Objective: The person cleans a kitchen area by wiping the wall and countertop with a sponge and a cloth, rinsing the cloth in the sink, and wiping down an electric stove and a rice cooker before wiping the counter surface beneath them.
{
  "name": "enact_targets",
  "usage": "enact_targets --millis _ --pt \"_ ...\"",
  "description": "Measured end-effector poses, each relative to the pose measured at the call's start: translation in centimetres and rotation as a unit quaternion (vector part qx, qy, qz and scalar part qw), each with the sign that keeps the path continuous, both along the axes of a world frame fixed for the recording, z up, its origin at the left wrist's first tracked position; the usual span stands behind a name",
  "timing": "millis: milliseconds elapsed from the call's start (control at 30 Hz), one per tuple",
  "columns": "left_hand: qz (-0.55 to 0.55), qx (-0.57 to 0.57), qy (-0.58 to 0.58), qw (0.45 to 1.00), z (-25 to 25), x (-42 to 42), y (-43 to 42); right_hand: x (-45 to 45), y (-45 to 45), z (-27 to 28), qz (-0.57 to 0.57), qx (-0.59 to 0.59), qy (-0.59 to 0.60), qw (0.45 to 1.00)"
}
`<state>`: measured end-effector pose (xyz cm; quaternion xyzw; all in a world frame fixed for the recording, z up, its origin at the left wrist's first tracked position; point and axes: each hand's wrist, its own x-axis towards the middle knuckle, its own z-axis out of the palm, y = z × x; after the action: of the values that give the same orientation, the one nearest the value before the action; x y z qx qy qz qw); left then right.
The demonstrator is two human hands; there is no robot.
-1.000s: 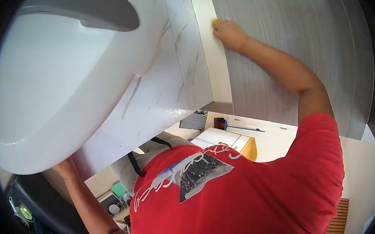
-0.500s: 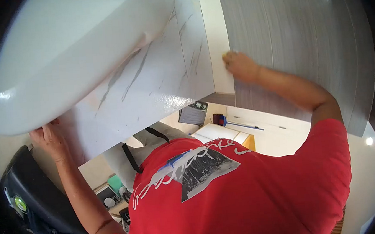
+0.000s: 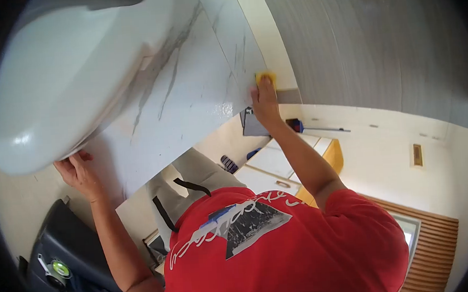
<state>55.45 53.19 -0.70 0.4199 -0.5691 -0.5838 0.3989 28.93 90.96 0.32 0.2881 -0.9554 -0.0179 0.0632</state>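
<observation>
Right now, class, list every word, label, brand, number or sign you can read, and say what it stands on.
Red shirt: white script across the front, too stylised and distorted to read surely.
Green round item: any marking too small to read.
No other text is legible.

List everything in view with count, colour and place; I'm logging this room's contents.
Rounded fixture: one, white, upper left
Marbled surface: one, white with grey veins, centre
Pad: one, yellow, marbled surface's right edge
Wood-grain panel: one, grey, upper right
Cabinet: one, white and yellow, centre
Long handle: one, blue, above cabinet
Striped item: one, dark and pale, left of cabinet
Slatted panel: one, brown, lower right
Seat-like object: one, black, lower left
Shirt: one, red, bottom
Trousers: one pair, grey, above shirt
Hands: two; left hand at fixture's lower edge, right hand on pad
</observation>
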Motion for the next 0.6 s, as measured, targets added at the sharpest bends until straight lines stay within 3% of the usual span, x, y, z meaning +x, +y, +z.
enact_targets --millis 167,233,400,467,533,600 --pt "-0.006 0.009 -0.012 1.000 -1.0 0.8 -0.3 -9.3 -8.8 0.4 0.062 -0.171 -0.045 0.982" --pt "-0.002 0.011 -0.027 1.000 -0.9 0.6 -0.2 -12.9 -12.3 0.3 0.071 -0.158 -0.037 0.984" --pt "-0.002 0.032 -0.046 0.998 -0.8 1.2 -0.1 -4.9 -4.7 0.1 0.042 -0.159 -0.013 0.986" --pt "-0.038 -0.027 -0.070 0.997 -1.8 2.1 -0.3 -2.3 -2.2 -0.1 0.003 -0.101 -0.015 0.995" --pt "-0.031 -0.067 -0.098 0.992 -2.0 2.5 0.2 -4.4 -4.2 0.0 0.020 -0.120 -0.020 0.992" --pt "-0.037 -0.244 -0.199 0.948 -4.6 4.5 0.1 -7.0 -7.0 0.1 0.035 -0.135 -0.027 0.990"
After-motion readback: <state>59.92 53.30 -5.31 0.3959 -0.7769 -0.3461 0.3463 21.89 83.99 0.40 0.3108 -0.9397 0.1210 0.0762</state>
